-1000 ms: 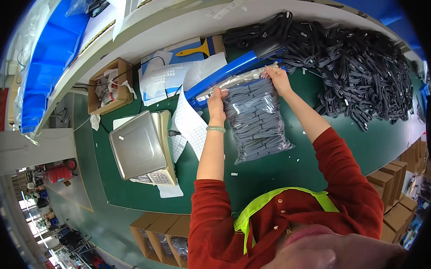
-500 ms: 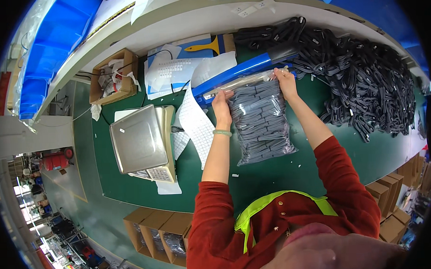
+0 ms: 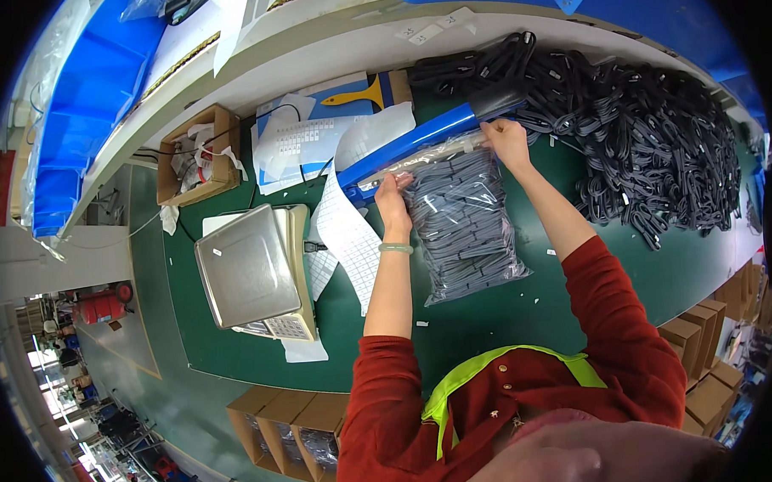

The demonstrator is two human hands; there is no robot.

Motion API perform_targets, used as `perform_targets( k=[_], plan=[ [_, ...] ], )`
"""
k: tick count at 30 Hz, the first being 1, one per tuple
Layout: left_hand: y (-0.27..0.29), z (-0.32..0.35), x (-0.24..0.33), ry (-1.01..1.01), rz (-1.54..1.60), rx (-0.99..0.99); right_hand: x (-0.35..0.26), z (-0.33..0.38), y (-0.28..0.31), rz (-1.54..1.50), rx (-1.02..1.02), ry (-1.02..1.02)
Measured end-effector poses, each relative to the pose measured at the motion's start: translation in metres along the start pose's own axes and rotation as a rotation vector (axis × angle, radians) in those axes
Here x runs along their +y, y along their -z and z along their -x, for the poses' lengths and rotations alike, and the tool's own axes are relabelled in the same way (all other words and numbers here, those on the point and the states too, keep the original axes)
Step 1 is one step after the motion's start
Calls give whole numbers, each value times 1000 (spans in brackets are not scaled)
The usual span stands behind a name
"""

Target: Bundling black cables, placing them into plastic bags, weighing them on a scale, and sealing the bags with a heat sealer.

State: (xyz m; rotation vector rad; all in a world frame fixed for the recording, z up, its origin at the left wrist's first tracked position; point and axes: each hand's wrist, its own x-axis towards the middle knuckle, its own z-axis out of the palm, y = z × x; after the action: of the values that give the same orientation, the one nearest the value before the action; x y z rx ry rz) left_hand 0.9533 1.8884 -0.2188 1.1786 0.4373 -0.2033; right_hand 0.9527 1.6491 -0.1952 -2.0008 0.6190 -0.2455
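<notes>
A clear plastic bag [image 3: 464, 225] packed with bundles of grey cable lies on the green table in front of me. Its open end lies at a blue bar-shaped heat sealer [image 3: 412, 142] with a black end, whose upper arm is raised. My left hand [image 3: 393, 205] pinches the bag's far left corner, and a pale green bangle circles that wrist. At the far right corner, my right hand [image 3: 508, 143] grips the bag's edge with curled fingers, close to the sealer's black end. The plastic along the mouth is drawn flat between both hands.
Coiled dark cables [image 3: 654, 138] form a big heap at right. To the left stand a weighing scale [image 3: 249, 267] with a metal pan, a printed sheet [image 3: 348, 242] and a cardboard box [image 3: 200, 154]. A yellow scraper [image 3: 355, 96] lies behind. Cartons [image 3: 290, 414] stand below the table edge.
The view has shifted slightly. My hands and the bag's mouth have moved a little left, and my right fingers are more curled at the corner. Both hands keep hold of the bag.
</notes>
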Motion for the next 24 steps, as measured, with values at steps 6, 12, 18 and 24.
perform_targets(
  k=[6, 12, 18, 24],
  plan=[
    [2, -5, -6, -12, 25, -26, -4, -22, 32, -318, 280, 72],
    [5, -4, -5, -12, 12, -9, -129, -13, 71, 157, 458, 912],
    [1, -8, -6, -10, 21, -15, -118, -36, 50, 709, 136, 814],
    [3, -6, -11, -56, 5, -21, -72, -37, 45, 681, -67, 438]
  ],
)
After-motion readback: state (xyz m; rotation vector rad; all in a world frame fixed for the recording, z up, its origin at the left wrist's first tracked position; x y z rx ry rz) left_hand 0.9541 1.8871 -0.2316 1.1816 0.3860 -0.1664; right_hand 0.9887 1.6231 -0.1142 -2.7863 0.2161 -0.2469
